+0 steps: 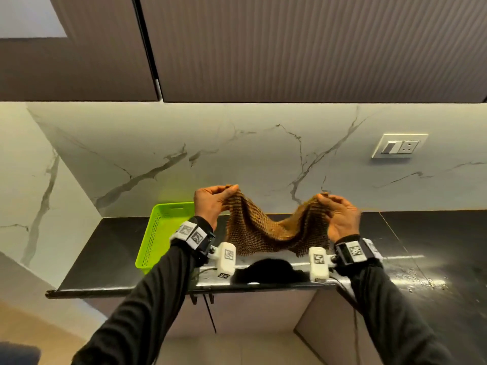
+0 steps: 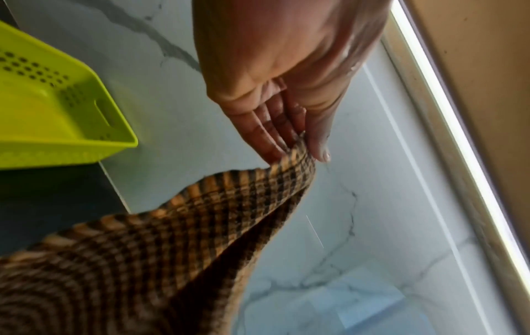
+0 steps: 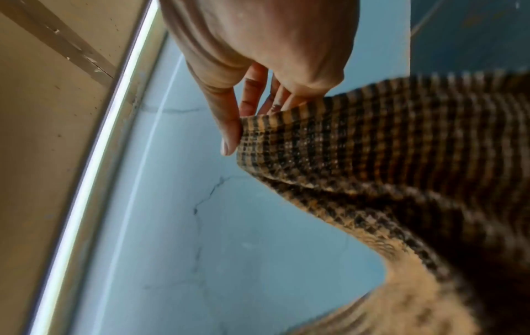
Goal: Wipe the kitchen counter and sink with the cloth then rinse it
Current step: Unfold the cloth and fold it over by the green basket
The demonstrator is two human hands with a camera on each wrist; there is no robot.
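Note:
A brown and orange checked cloth (image 1: 266, 230) hangs spread in the air above the black counter (image 1: 110, 259), sagging in the middle. My left hand (image 1: 213, 200) pinches its upper left corner between thumb and fingers, and the left wrist view shows that pinch on the cloth (image 2: 200, 215) by my left hand (image 2: 298, 145). My right hand (image 1: 340, 212) pinches the upper right corner, seen close in the right wrist view, where the thumb of my right hand (image 3: 238, 127) presses the cloth (image 3: 373, 147). No sink is in view.
A lime green perforated basket (image 1: 158, 233) stands on the counter just left of my left hand. A marble backsplash (image 1: 263, 154) rises behind, with a switch plate (image 1: 399, 146) at right. Brown upper cabinets (image 1: 290, 48) hang overhead. The counter at right looks wet.

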